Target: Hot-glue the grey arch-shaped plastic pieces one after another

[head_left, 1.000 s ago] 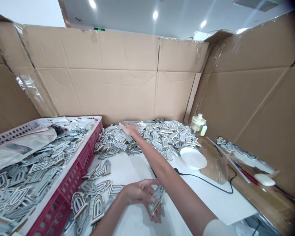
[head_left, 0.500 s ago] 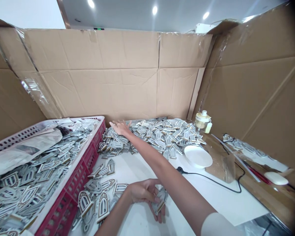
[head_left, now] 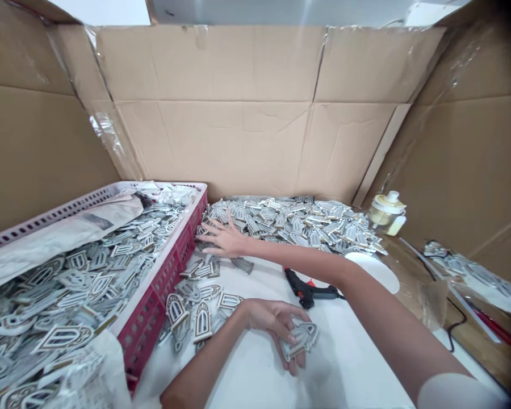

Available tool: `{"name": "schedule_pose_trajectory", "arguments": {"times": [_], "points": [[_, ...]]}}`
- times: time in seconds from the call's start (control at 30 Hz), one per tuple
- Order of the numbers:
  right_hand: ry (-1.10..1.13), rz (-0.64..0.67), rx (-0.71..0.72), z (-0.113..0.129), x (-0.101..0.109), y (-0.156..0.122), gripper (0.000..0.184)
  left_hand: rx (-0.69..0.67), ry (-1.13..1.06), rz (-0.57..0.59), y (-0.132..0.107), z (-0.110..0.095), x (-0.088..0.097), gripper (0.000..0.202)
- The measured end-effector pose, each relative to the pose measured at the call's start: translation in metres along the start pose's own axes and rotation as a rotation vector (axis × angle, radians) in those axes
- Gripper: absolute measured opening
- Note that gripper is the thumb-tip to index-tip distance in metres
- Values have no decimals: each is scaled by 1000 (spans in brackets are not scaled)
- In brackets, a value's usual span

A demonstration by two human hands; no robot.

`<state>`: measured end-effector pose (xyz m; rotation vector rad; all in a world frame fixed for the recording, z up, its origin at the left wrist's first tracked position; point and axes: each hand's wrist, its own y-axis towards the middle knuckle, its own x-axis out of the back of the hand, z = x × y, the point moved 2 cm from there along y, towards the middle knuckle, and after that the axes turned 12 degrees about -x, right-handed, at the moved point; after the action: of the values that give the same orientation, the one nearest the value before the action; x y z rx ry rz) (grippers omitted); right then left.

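Note:
Low over the white tabletop, my left hand (head_left: 276, 326) holds a grey arched piece (head_left: 302, 339) shaped like a small window frame, with the fingers beneath and the thumb on top. My right arm stretches across to the left, its hand (head_left: 227, 236) lying with fingers spread on the near left edge of a pile of similar arched pieces (head_left: 297, 224). Whether it touches one firmly cannot be seen. Between my arms lies a black glue gun (head_left: 307, 289) with red parts. A loose group of arched pieces (head_left: 202, 321) with brown trim is left of my left hand.
A pink basket (head_left: 162, 289) filled with arched pieces and white wrapping (head_left: 76, 233) takes up the left. Cardboard walls (head_left: 238, 136) enclose the table. On the right are a white dish (head_left: 375, 271), a yellowish jar (head_left: 386, 211), a black cable (head_left: 455, 326) and a red-handled tool (head_left: 500, 329).
My right hand has drawn back from the pile's far left corner to its near edge. My left hand still holds its piece, turned flatter. The glue gun now shows; the view has shifted.

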<state>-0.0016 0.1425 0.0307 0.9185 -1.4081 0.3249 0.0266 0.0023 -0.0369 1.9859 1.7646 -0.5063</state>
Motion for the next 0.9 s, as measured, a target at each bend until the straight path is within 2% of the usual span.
{"name": "schedule_pose_trajectory", "arguments": {"times": [0.07, 0.2, 0.27, 0.33, 0.43, 0.57, 0.77, 0.9], "points": [[-46, -18, 49, 7, -3, -21, 51, -2, 0, 15, 1, 1, 1, 50], [-82, 4, -12, 13, -13, -55, 45, 16, 3, 30, 2, 6, 6, 48], [-118, 28, -12, 13, -20, -65, 45, 30, 4, 32, 2, 7, 8, 48], [-177, -1, 21, 8, -27, -70, 46, 33, 5, 29, 2, 7, 9, 48], [-237, -76, 30, -7, -33, -68, 49, 37, 2, 30, 2, 4, 5, 48], [-203, -105, 44, -23, -34, -60, 49, 25, 5, 7, 0, -1, -1, 51], [-136, -134, 126, -12, -39, -47, 49, 32, 7, -11, 0, -2, -4, 50], [-151, -103, 45, -15, -44, -38, 54, 25, 19, -32, 0, -2, -4, 52]]}}
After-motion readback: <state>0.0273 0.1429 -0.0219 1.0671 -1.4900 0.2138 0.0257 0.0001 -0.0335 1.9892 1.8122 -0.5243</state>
